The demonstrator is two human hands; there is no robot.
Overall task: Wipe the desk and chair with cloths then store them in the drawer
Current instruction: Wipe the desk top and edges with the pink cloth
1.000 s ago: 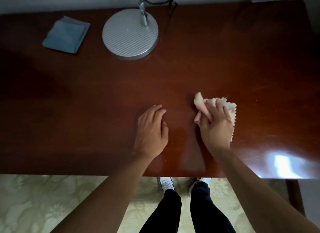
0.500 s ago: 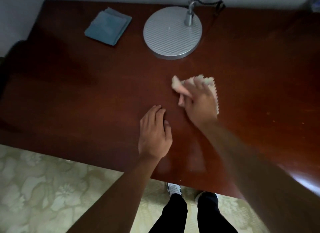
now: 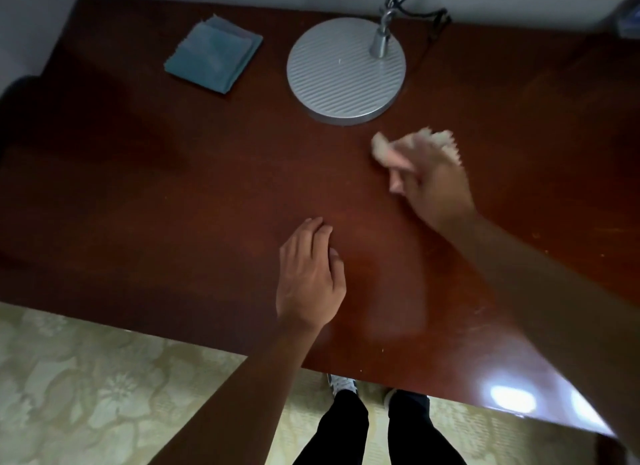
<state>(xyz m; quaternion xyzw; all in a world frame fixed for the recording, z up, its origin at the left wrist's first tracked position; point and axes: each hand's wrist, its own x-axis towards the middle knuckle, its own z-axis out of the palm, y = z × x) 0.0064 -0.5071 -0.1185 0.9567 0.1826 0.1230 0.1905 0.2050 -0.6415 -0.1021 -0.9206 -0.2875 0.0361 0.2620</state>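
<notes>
Pink-and-cream, the cloth [image 3: 437,142] has travelled farther from the person since half a second ago, now just in front of the silver lamp base [image 3: 345,70]. The right hand [image 3: 433,184], blurred, presses it onto the tabletop [image 3: 173,194], arm stretched forward, fingers curled over the bunched fabric. The left hand [image 3: 309,277] has stayed flat on the wood, fingers relaxed and together, holding nothing. A folded blue cloth [image 3: 214,53] lies at the far left, left of the lamp base.

The dark wooden desk [image 3: 173,194] carries a folded blue cloth [image 3: 214,58] and a round lamp base [image 3: 344,70].
</notes>
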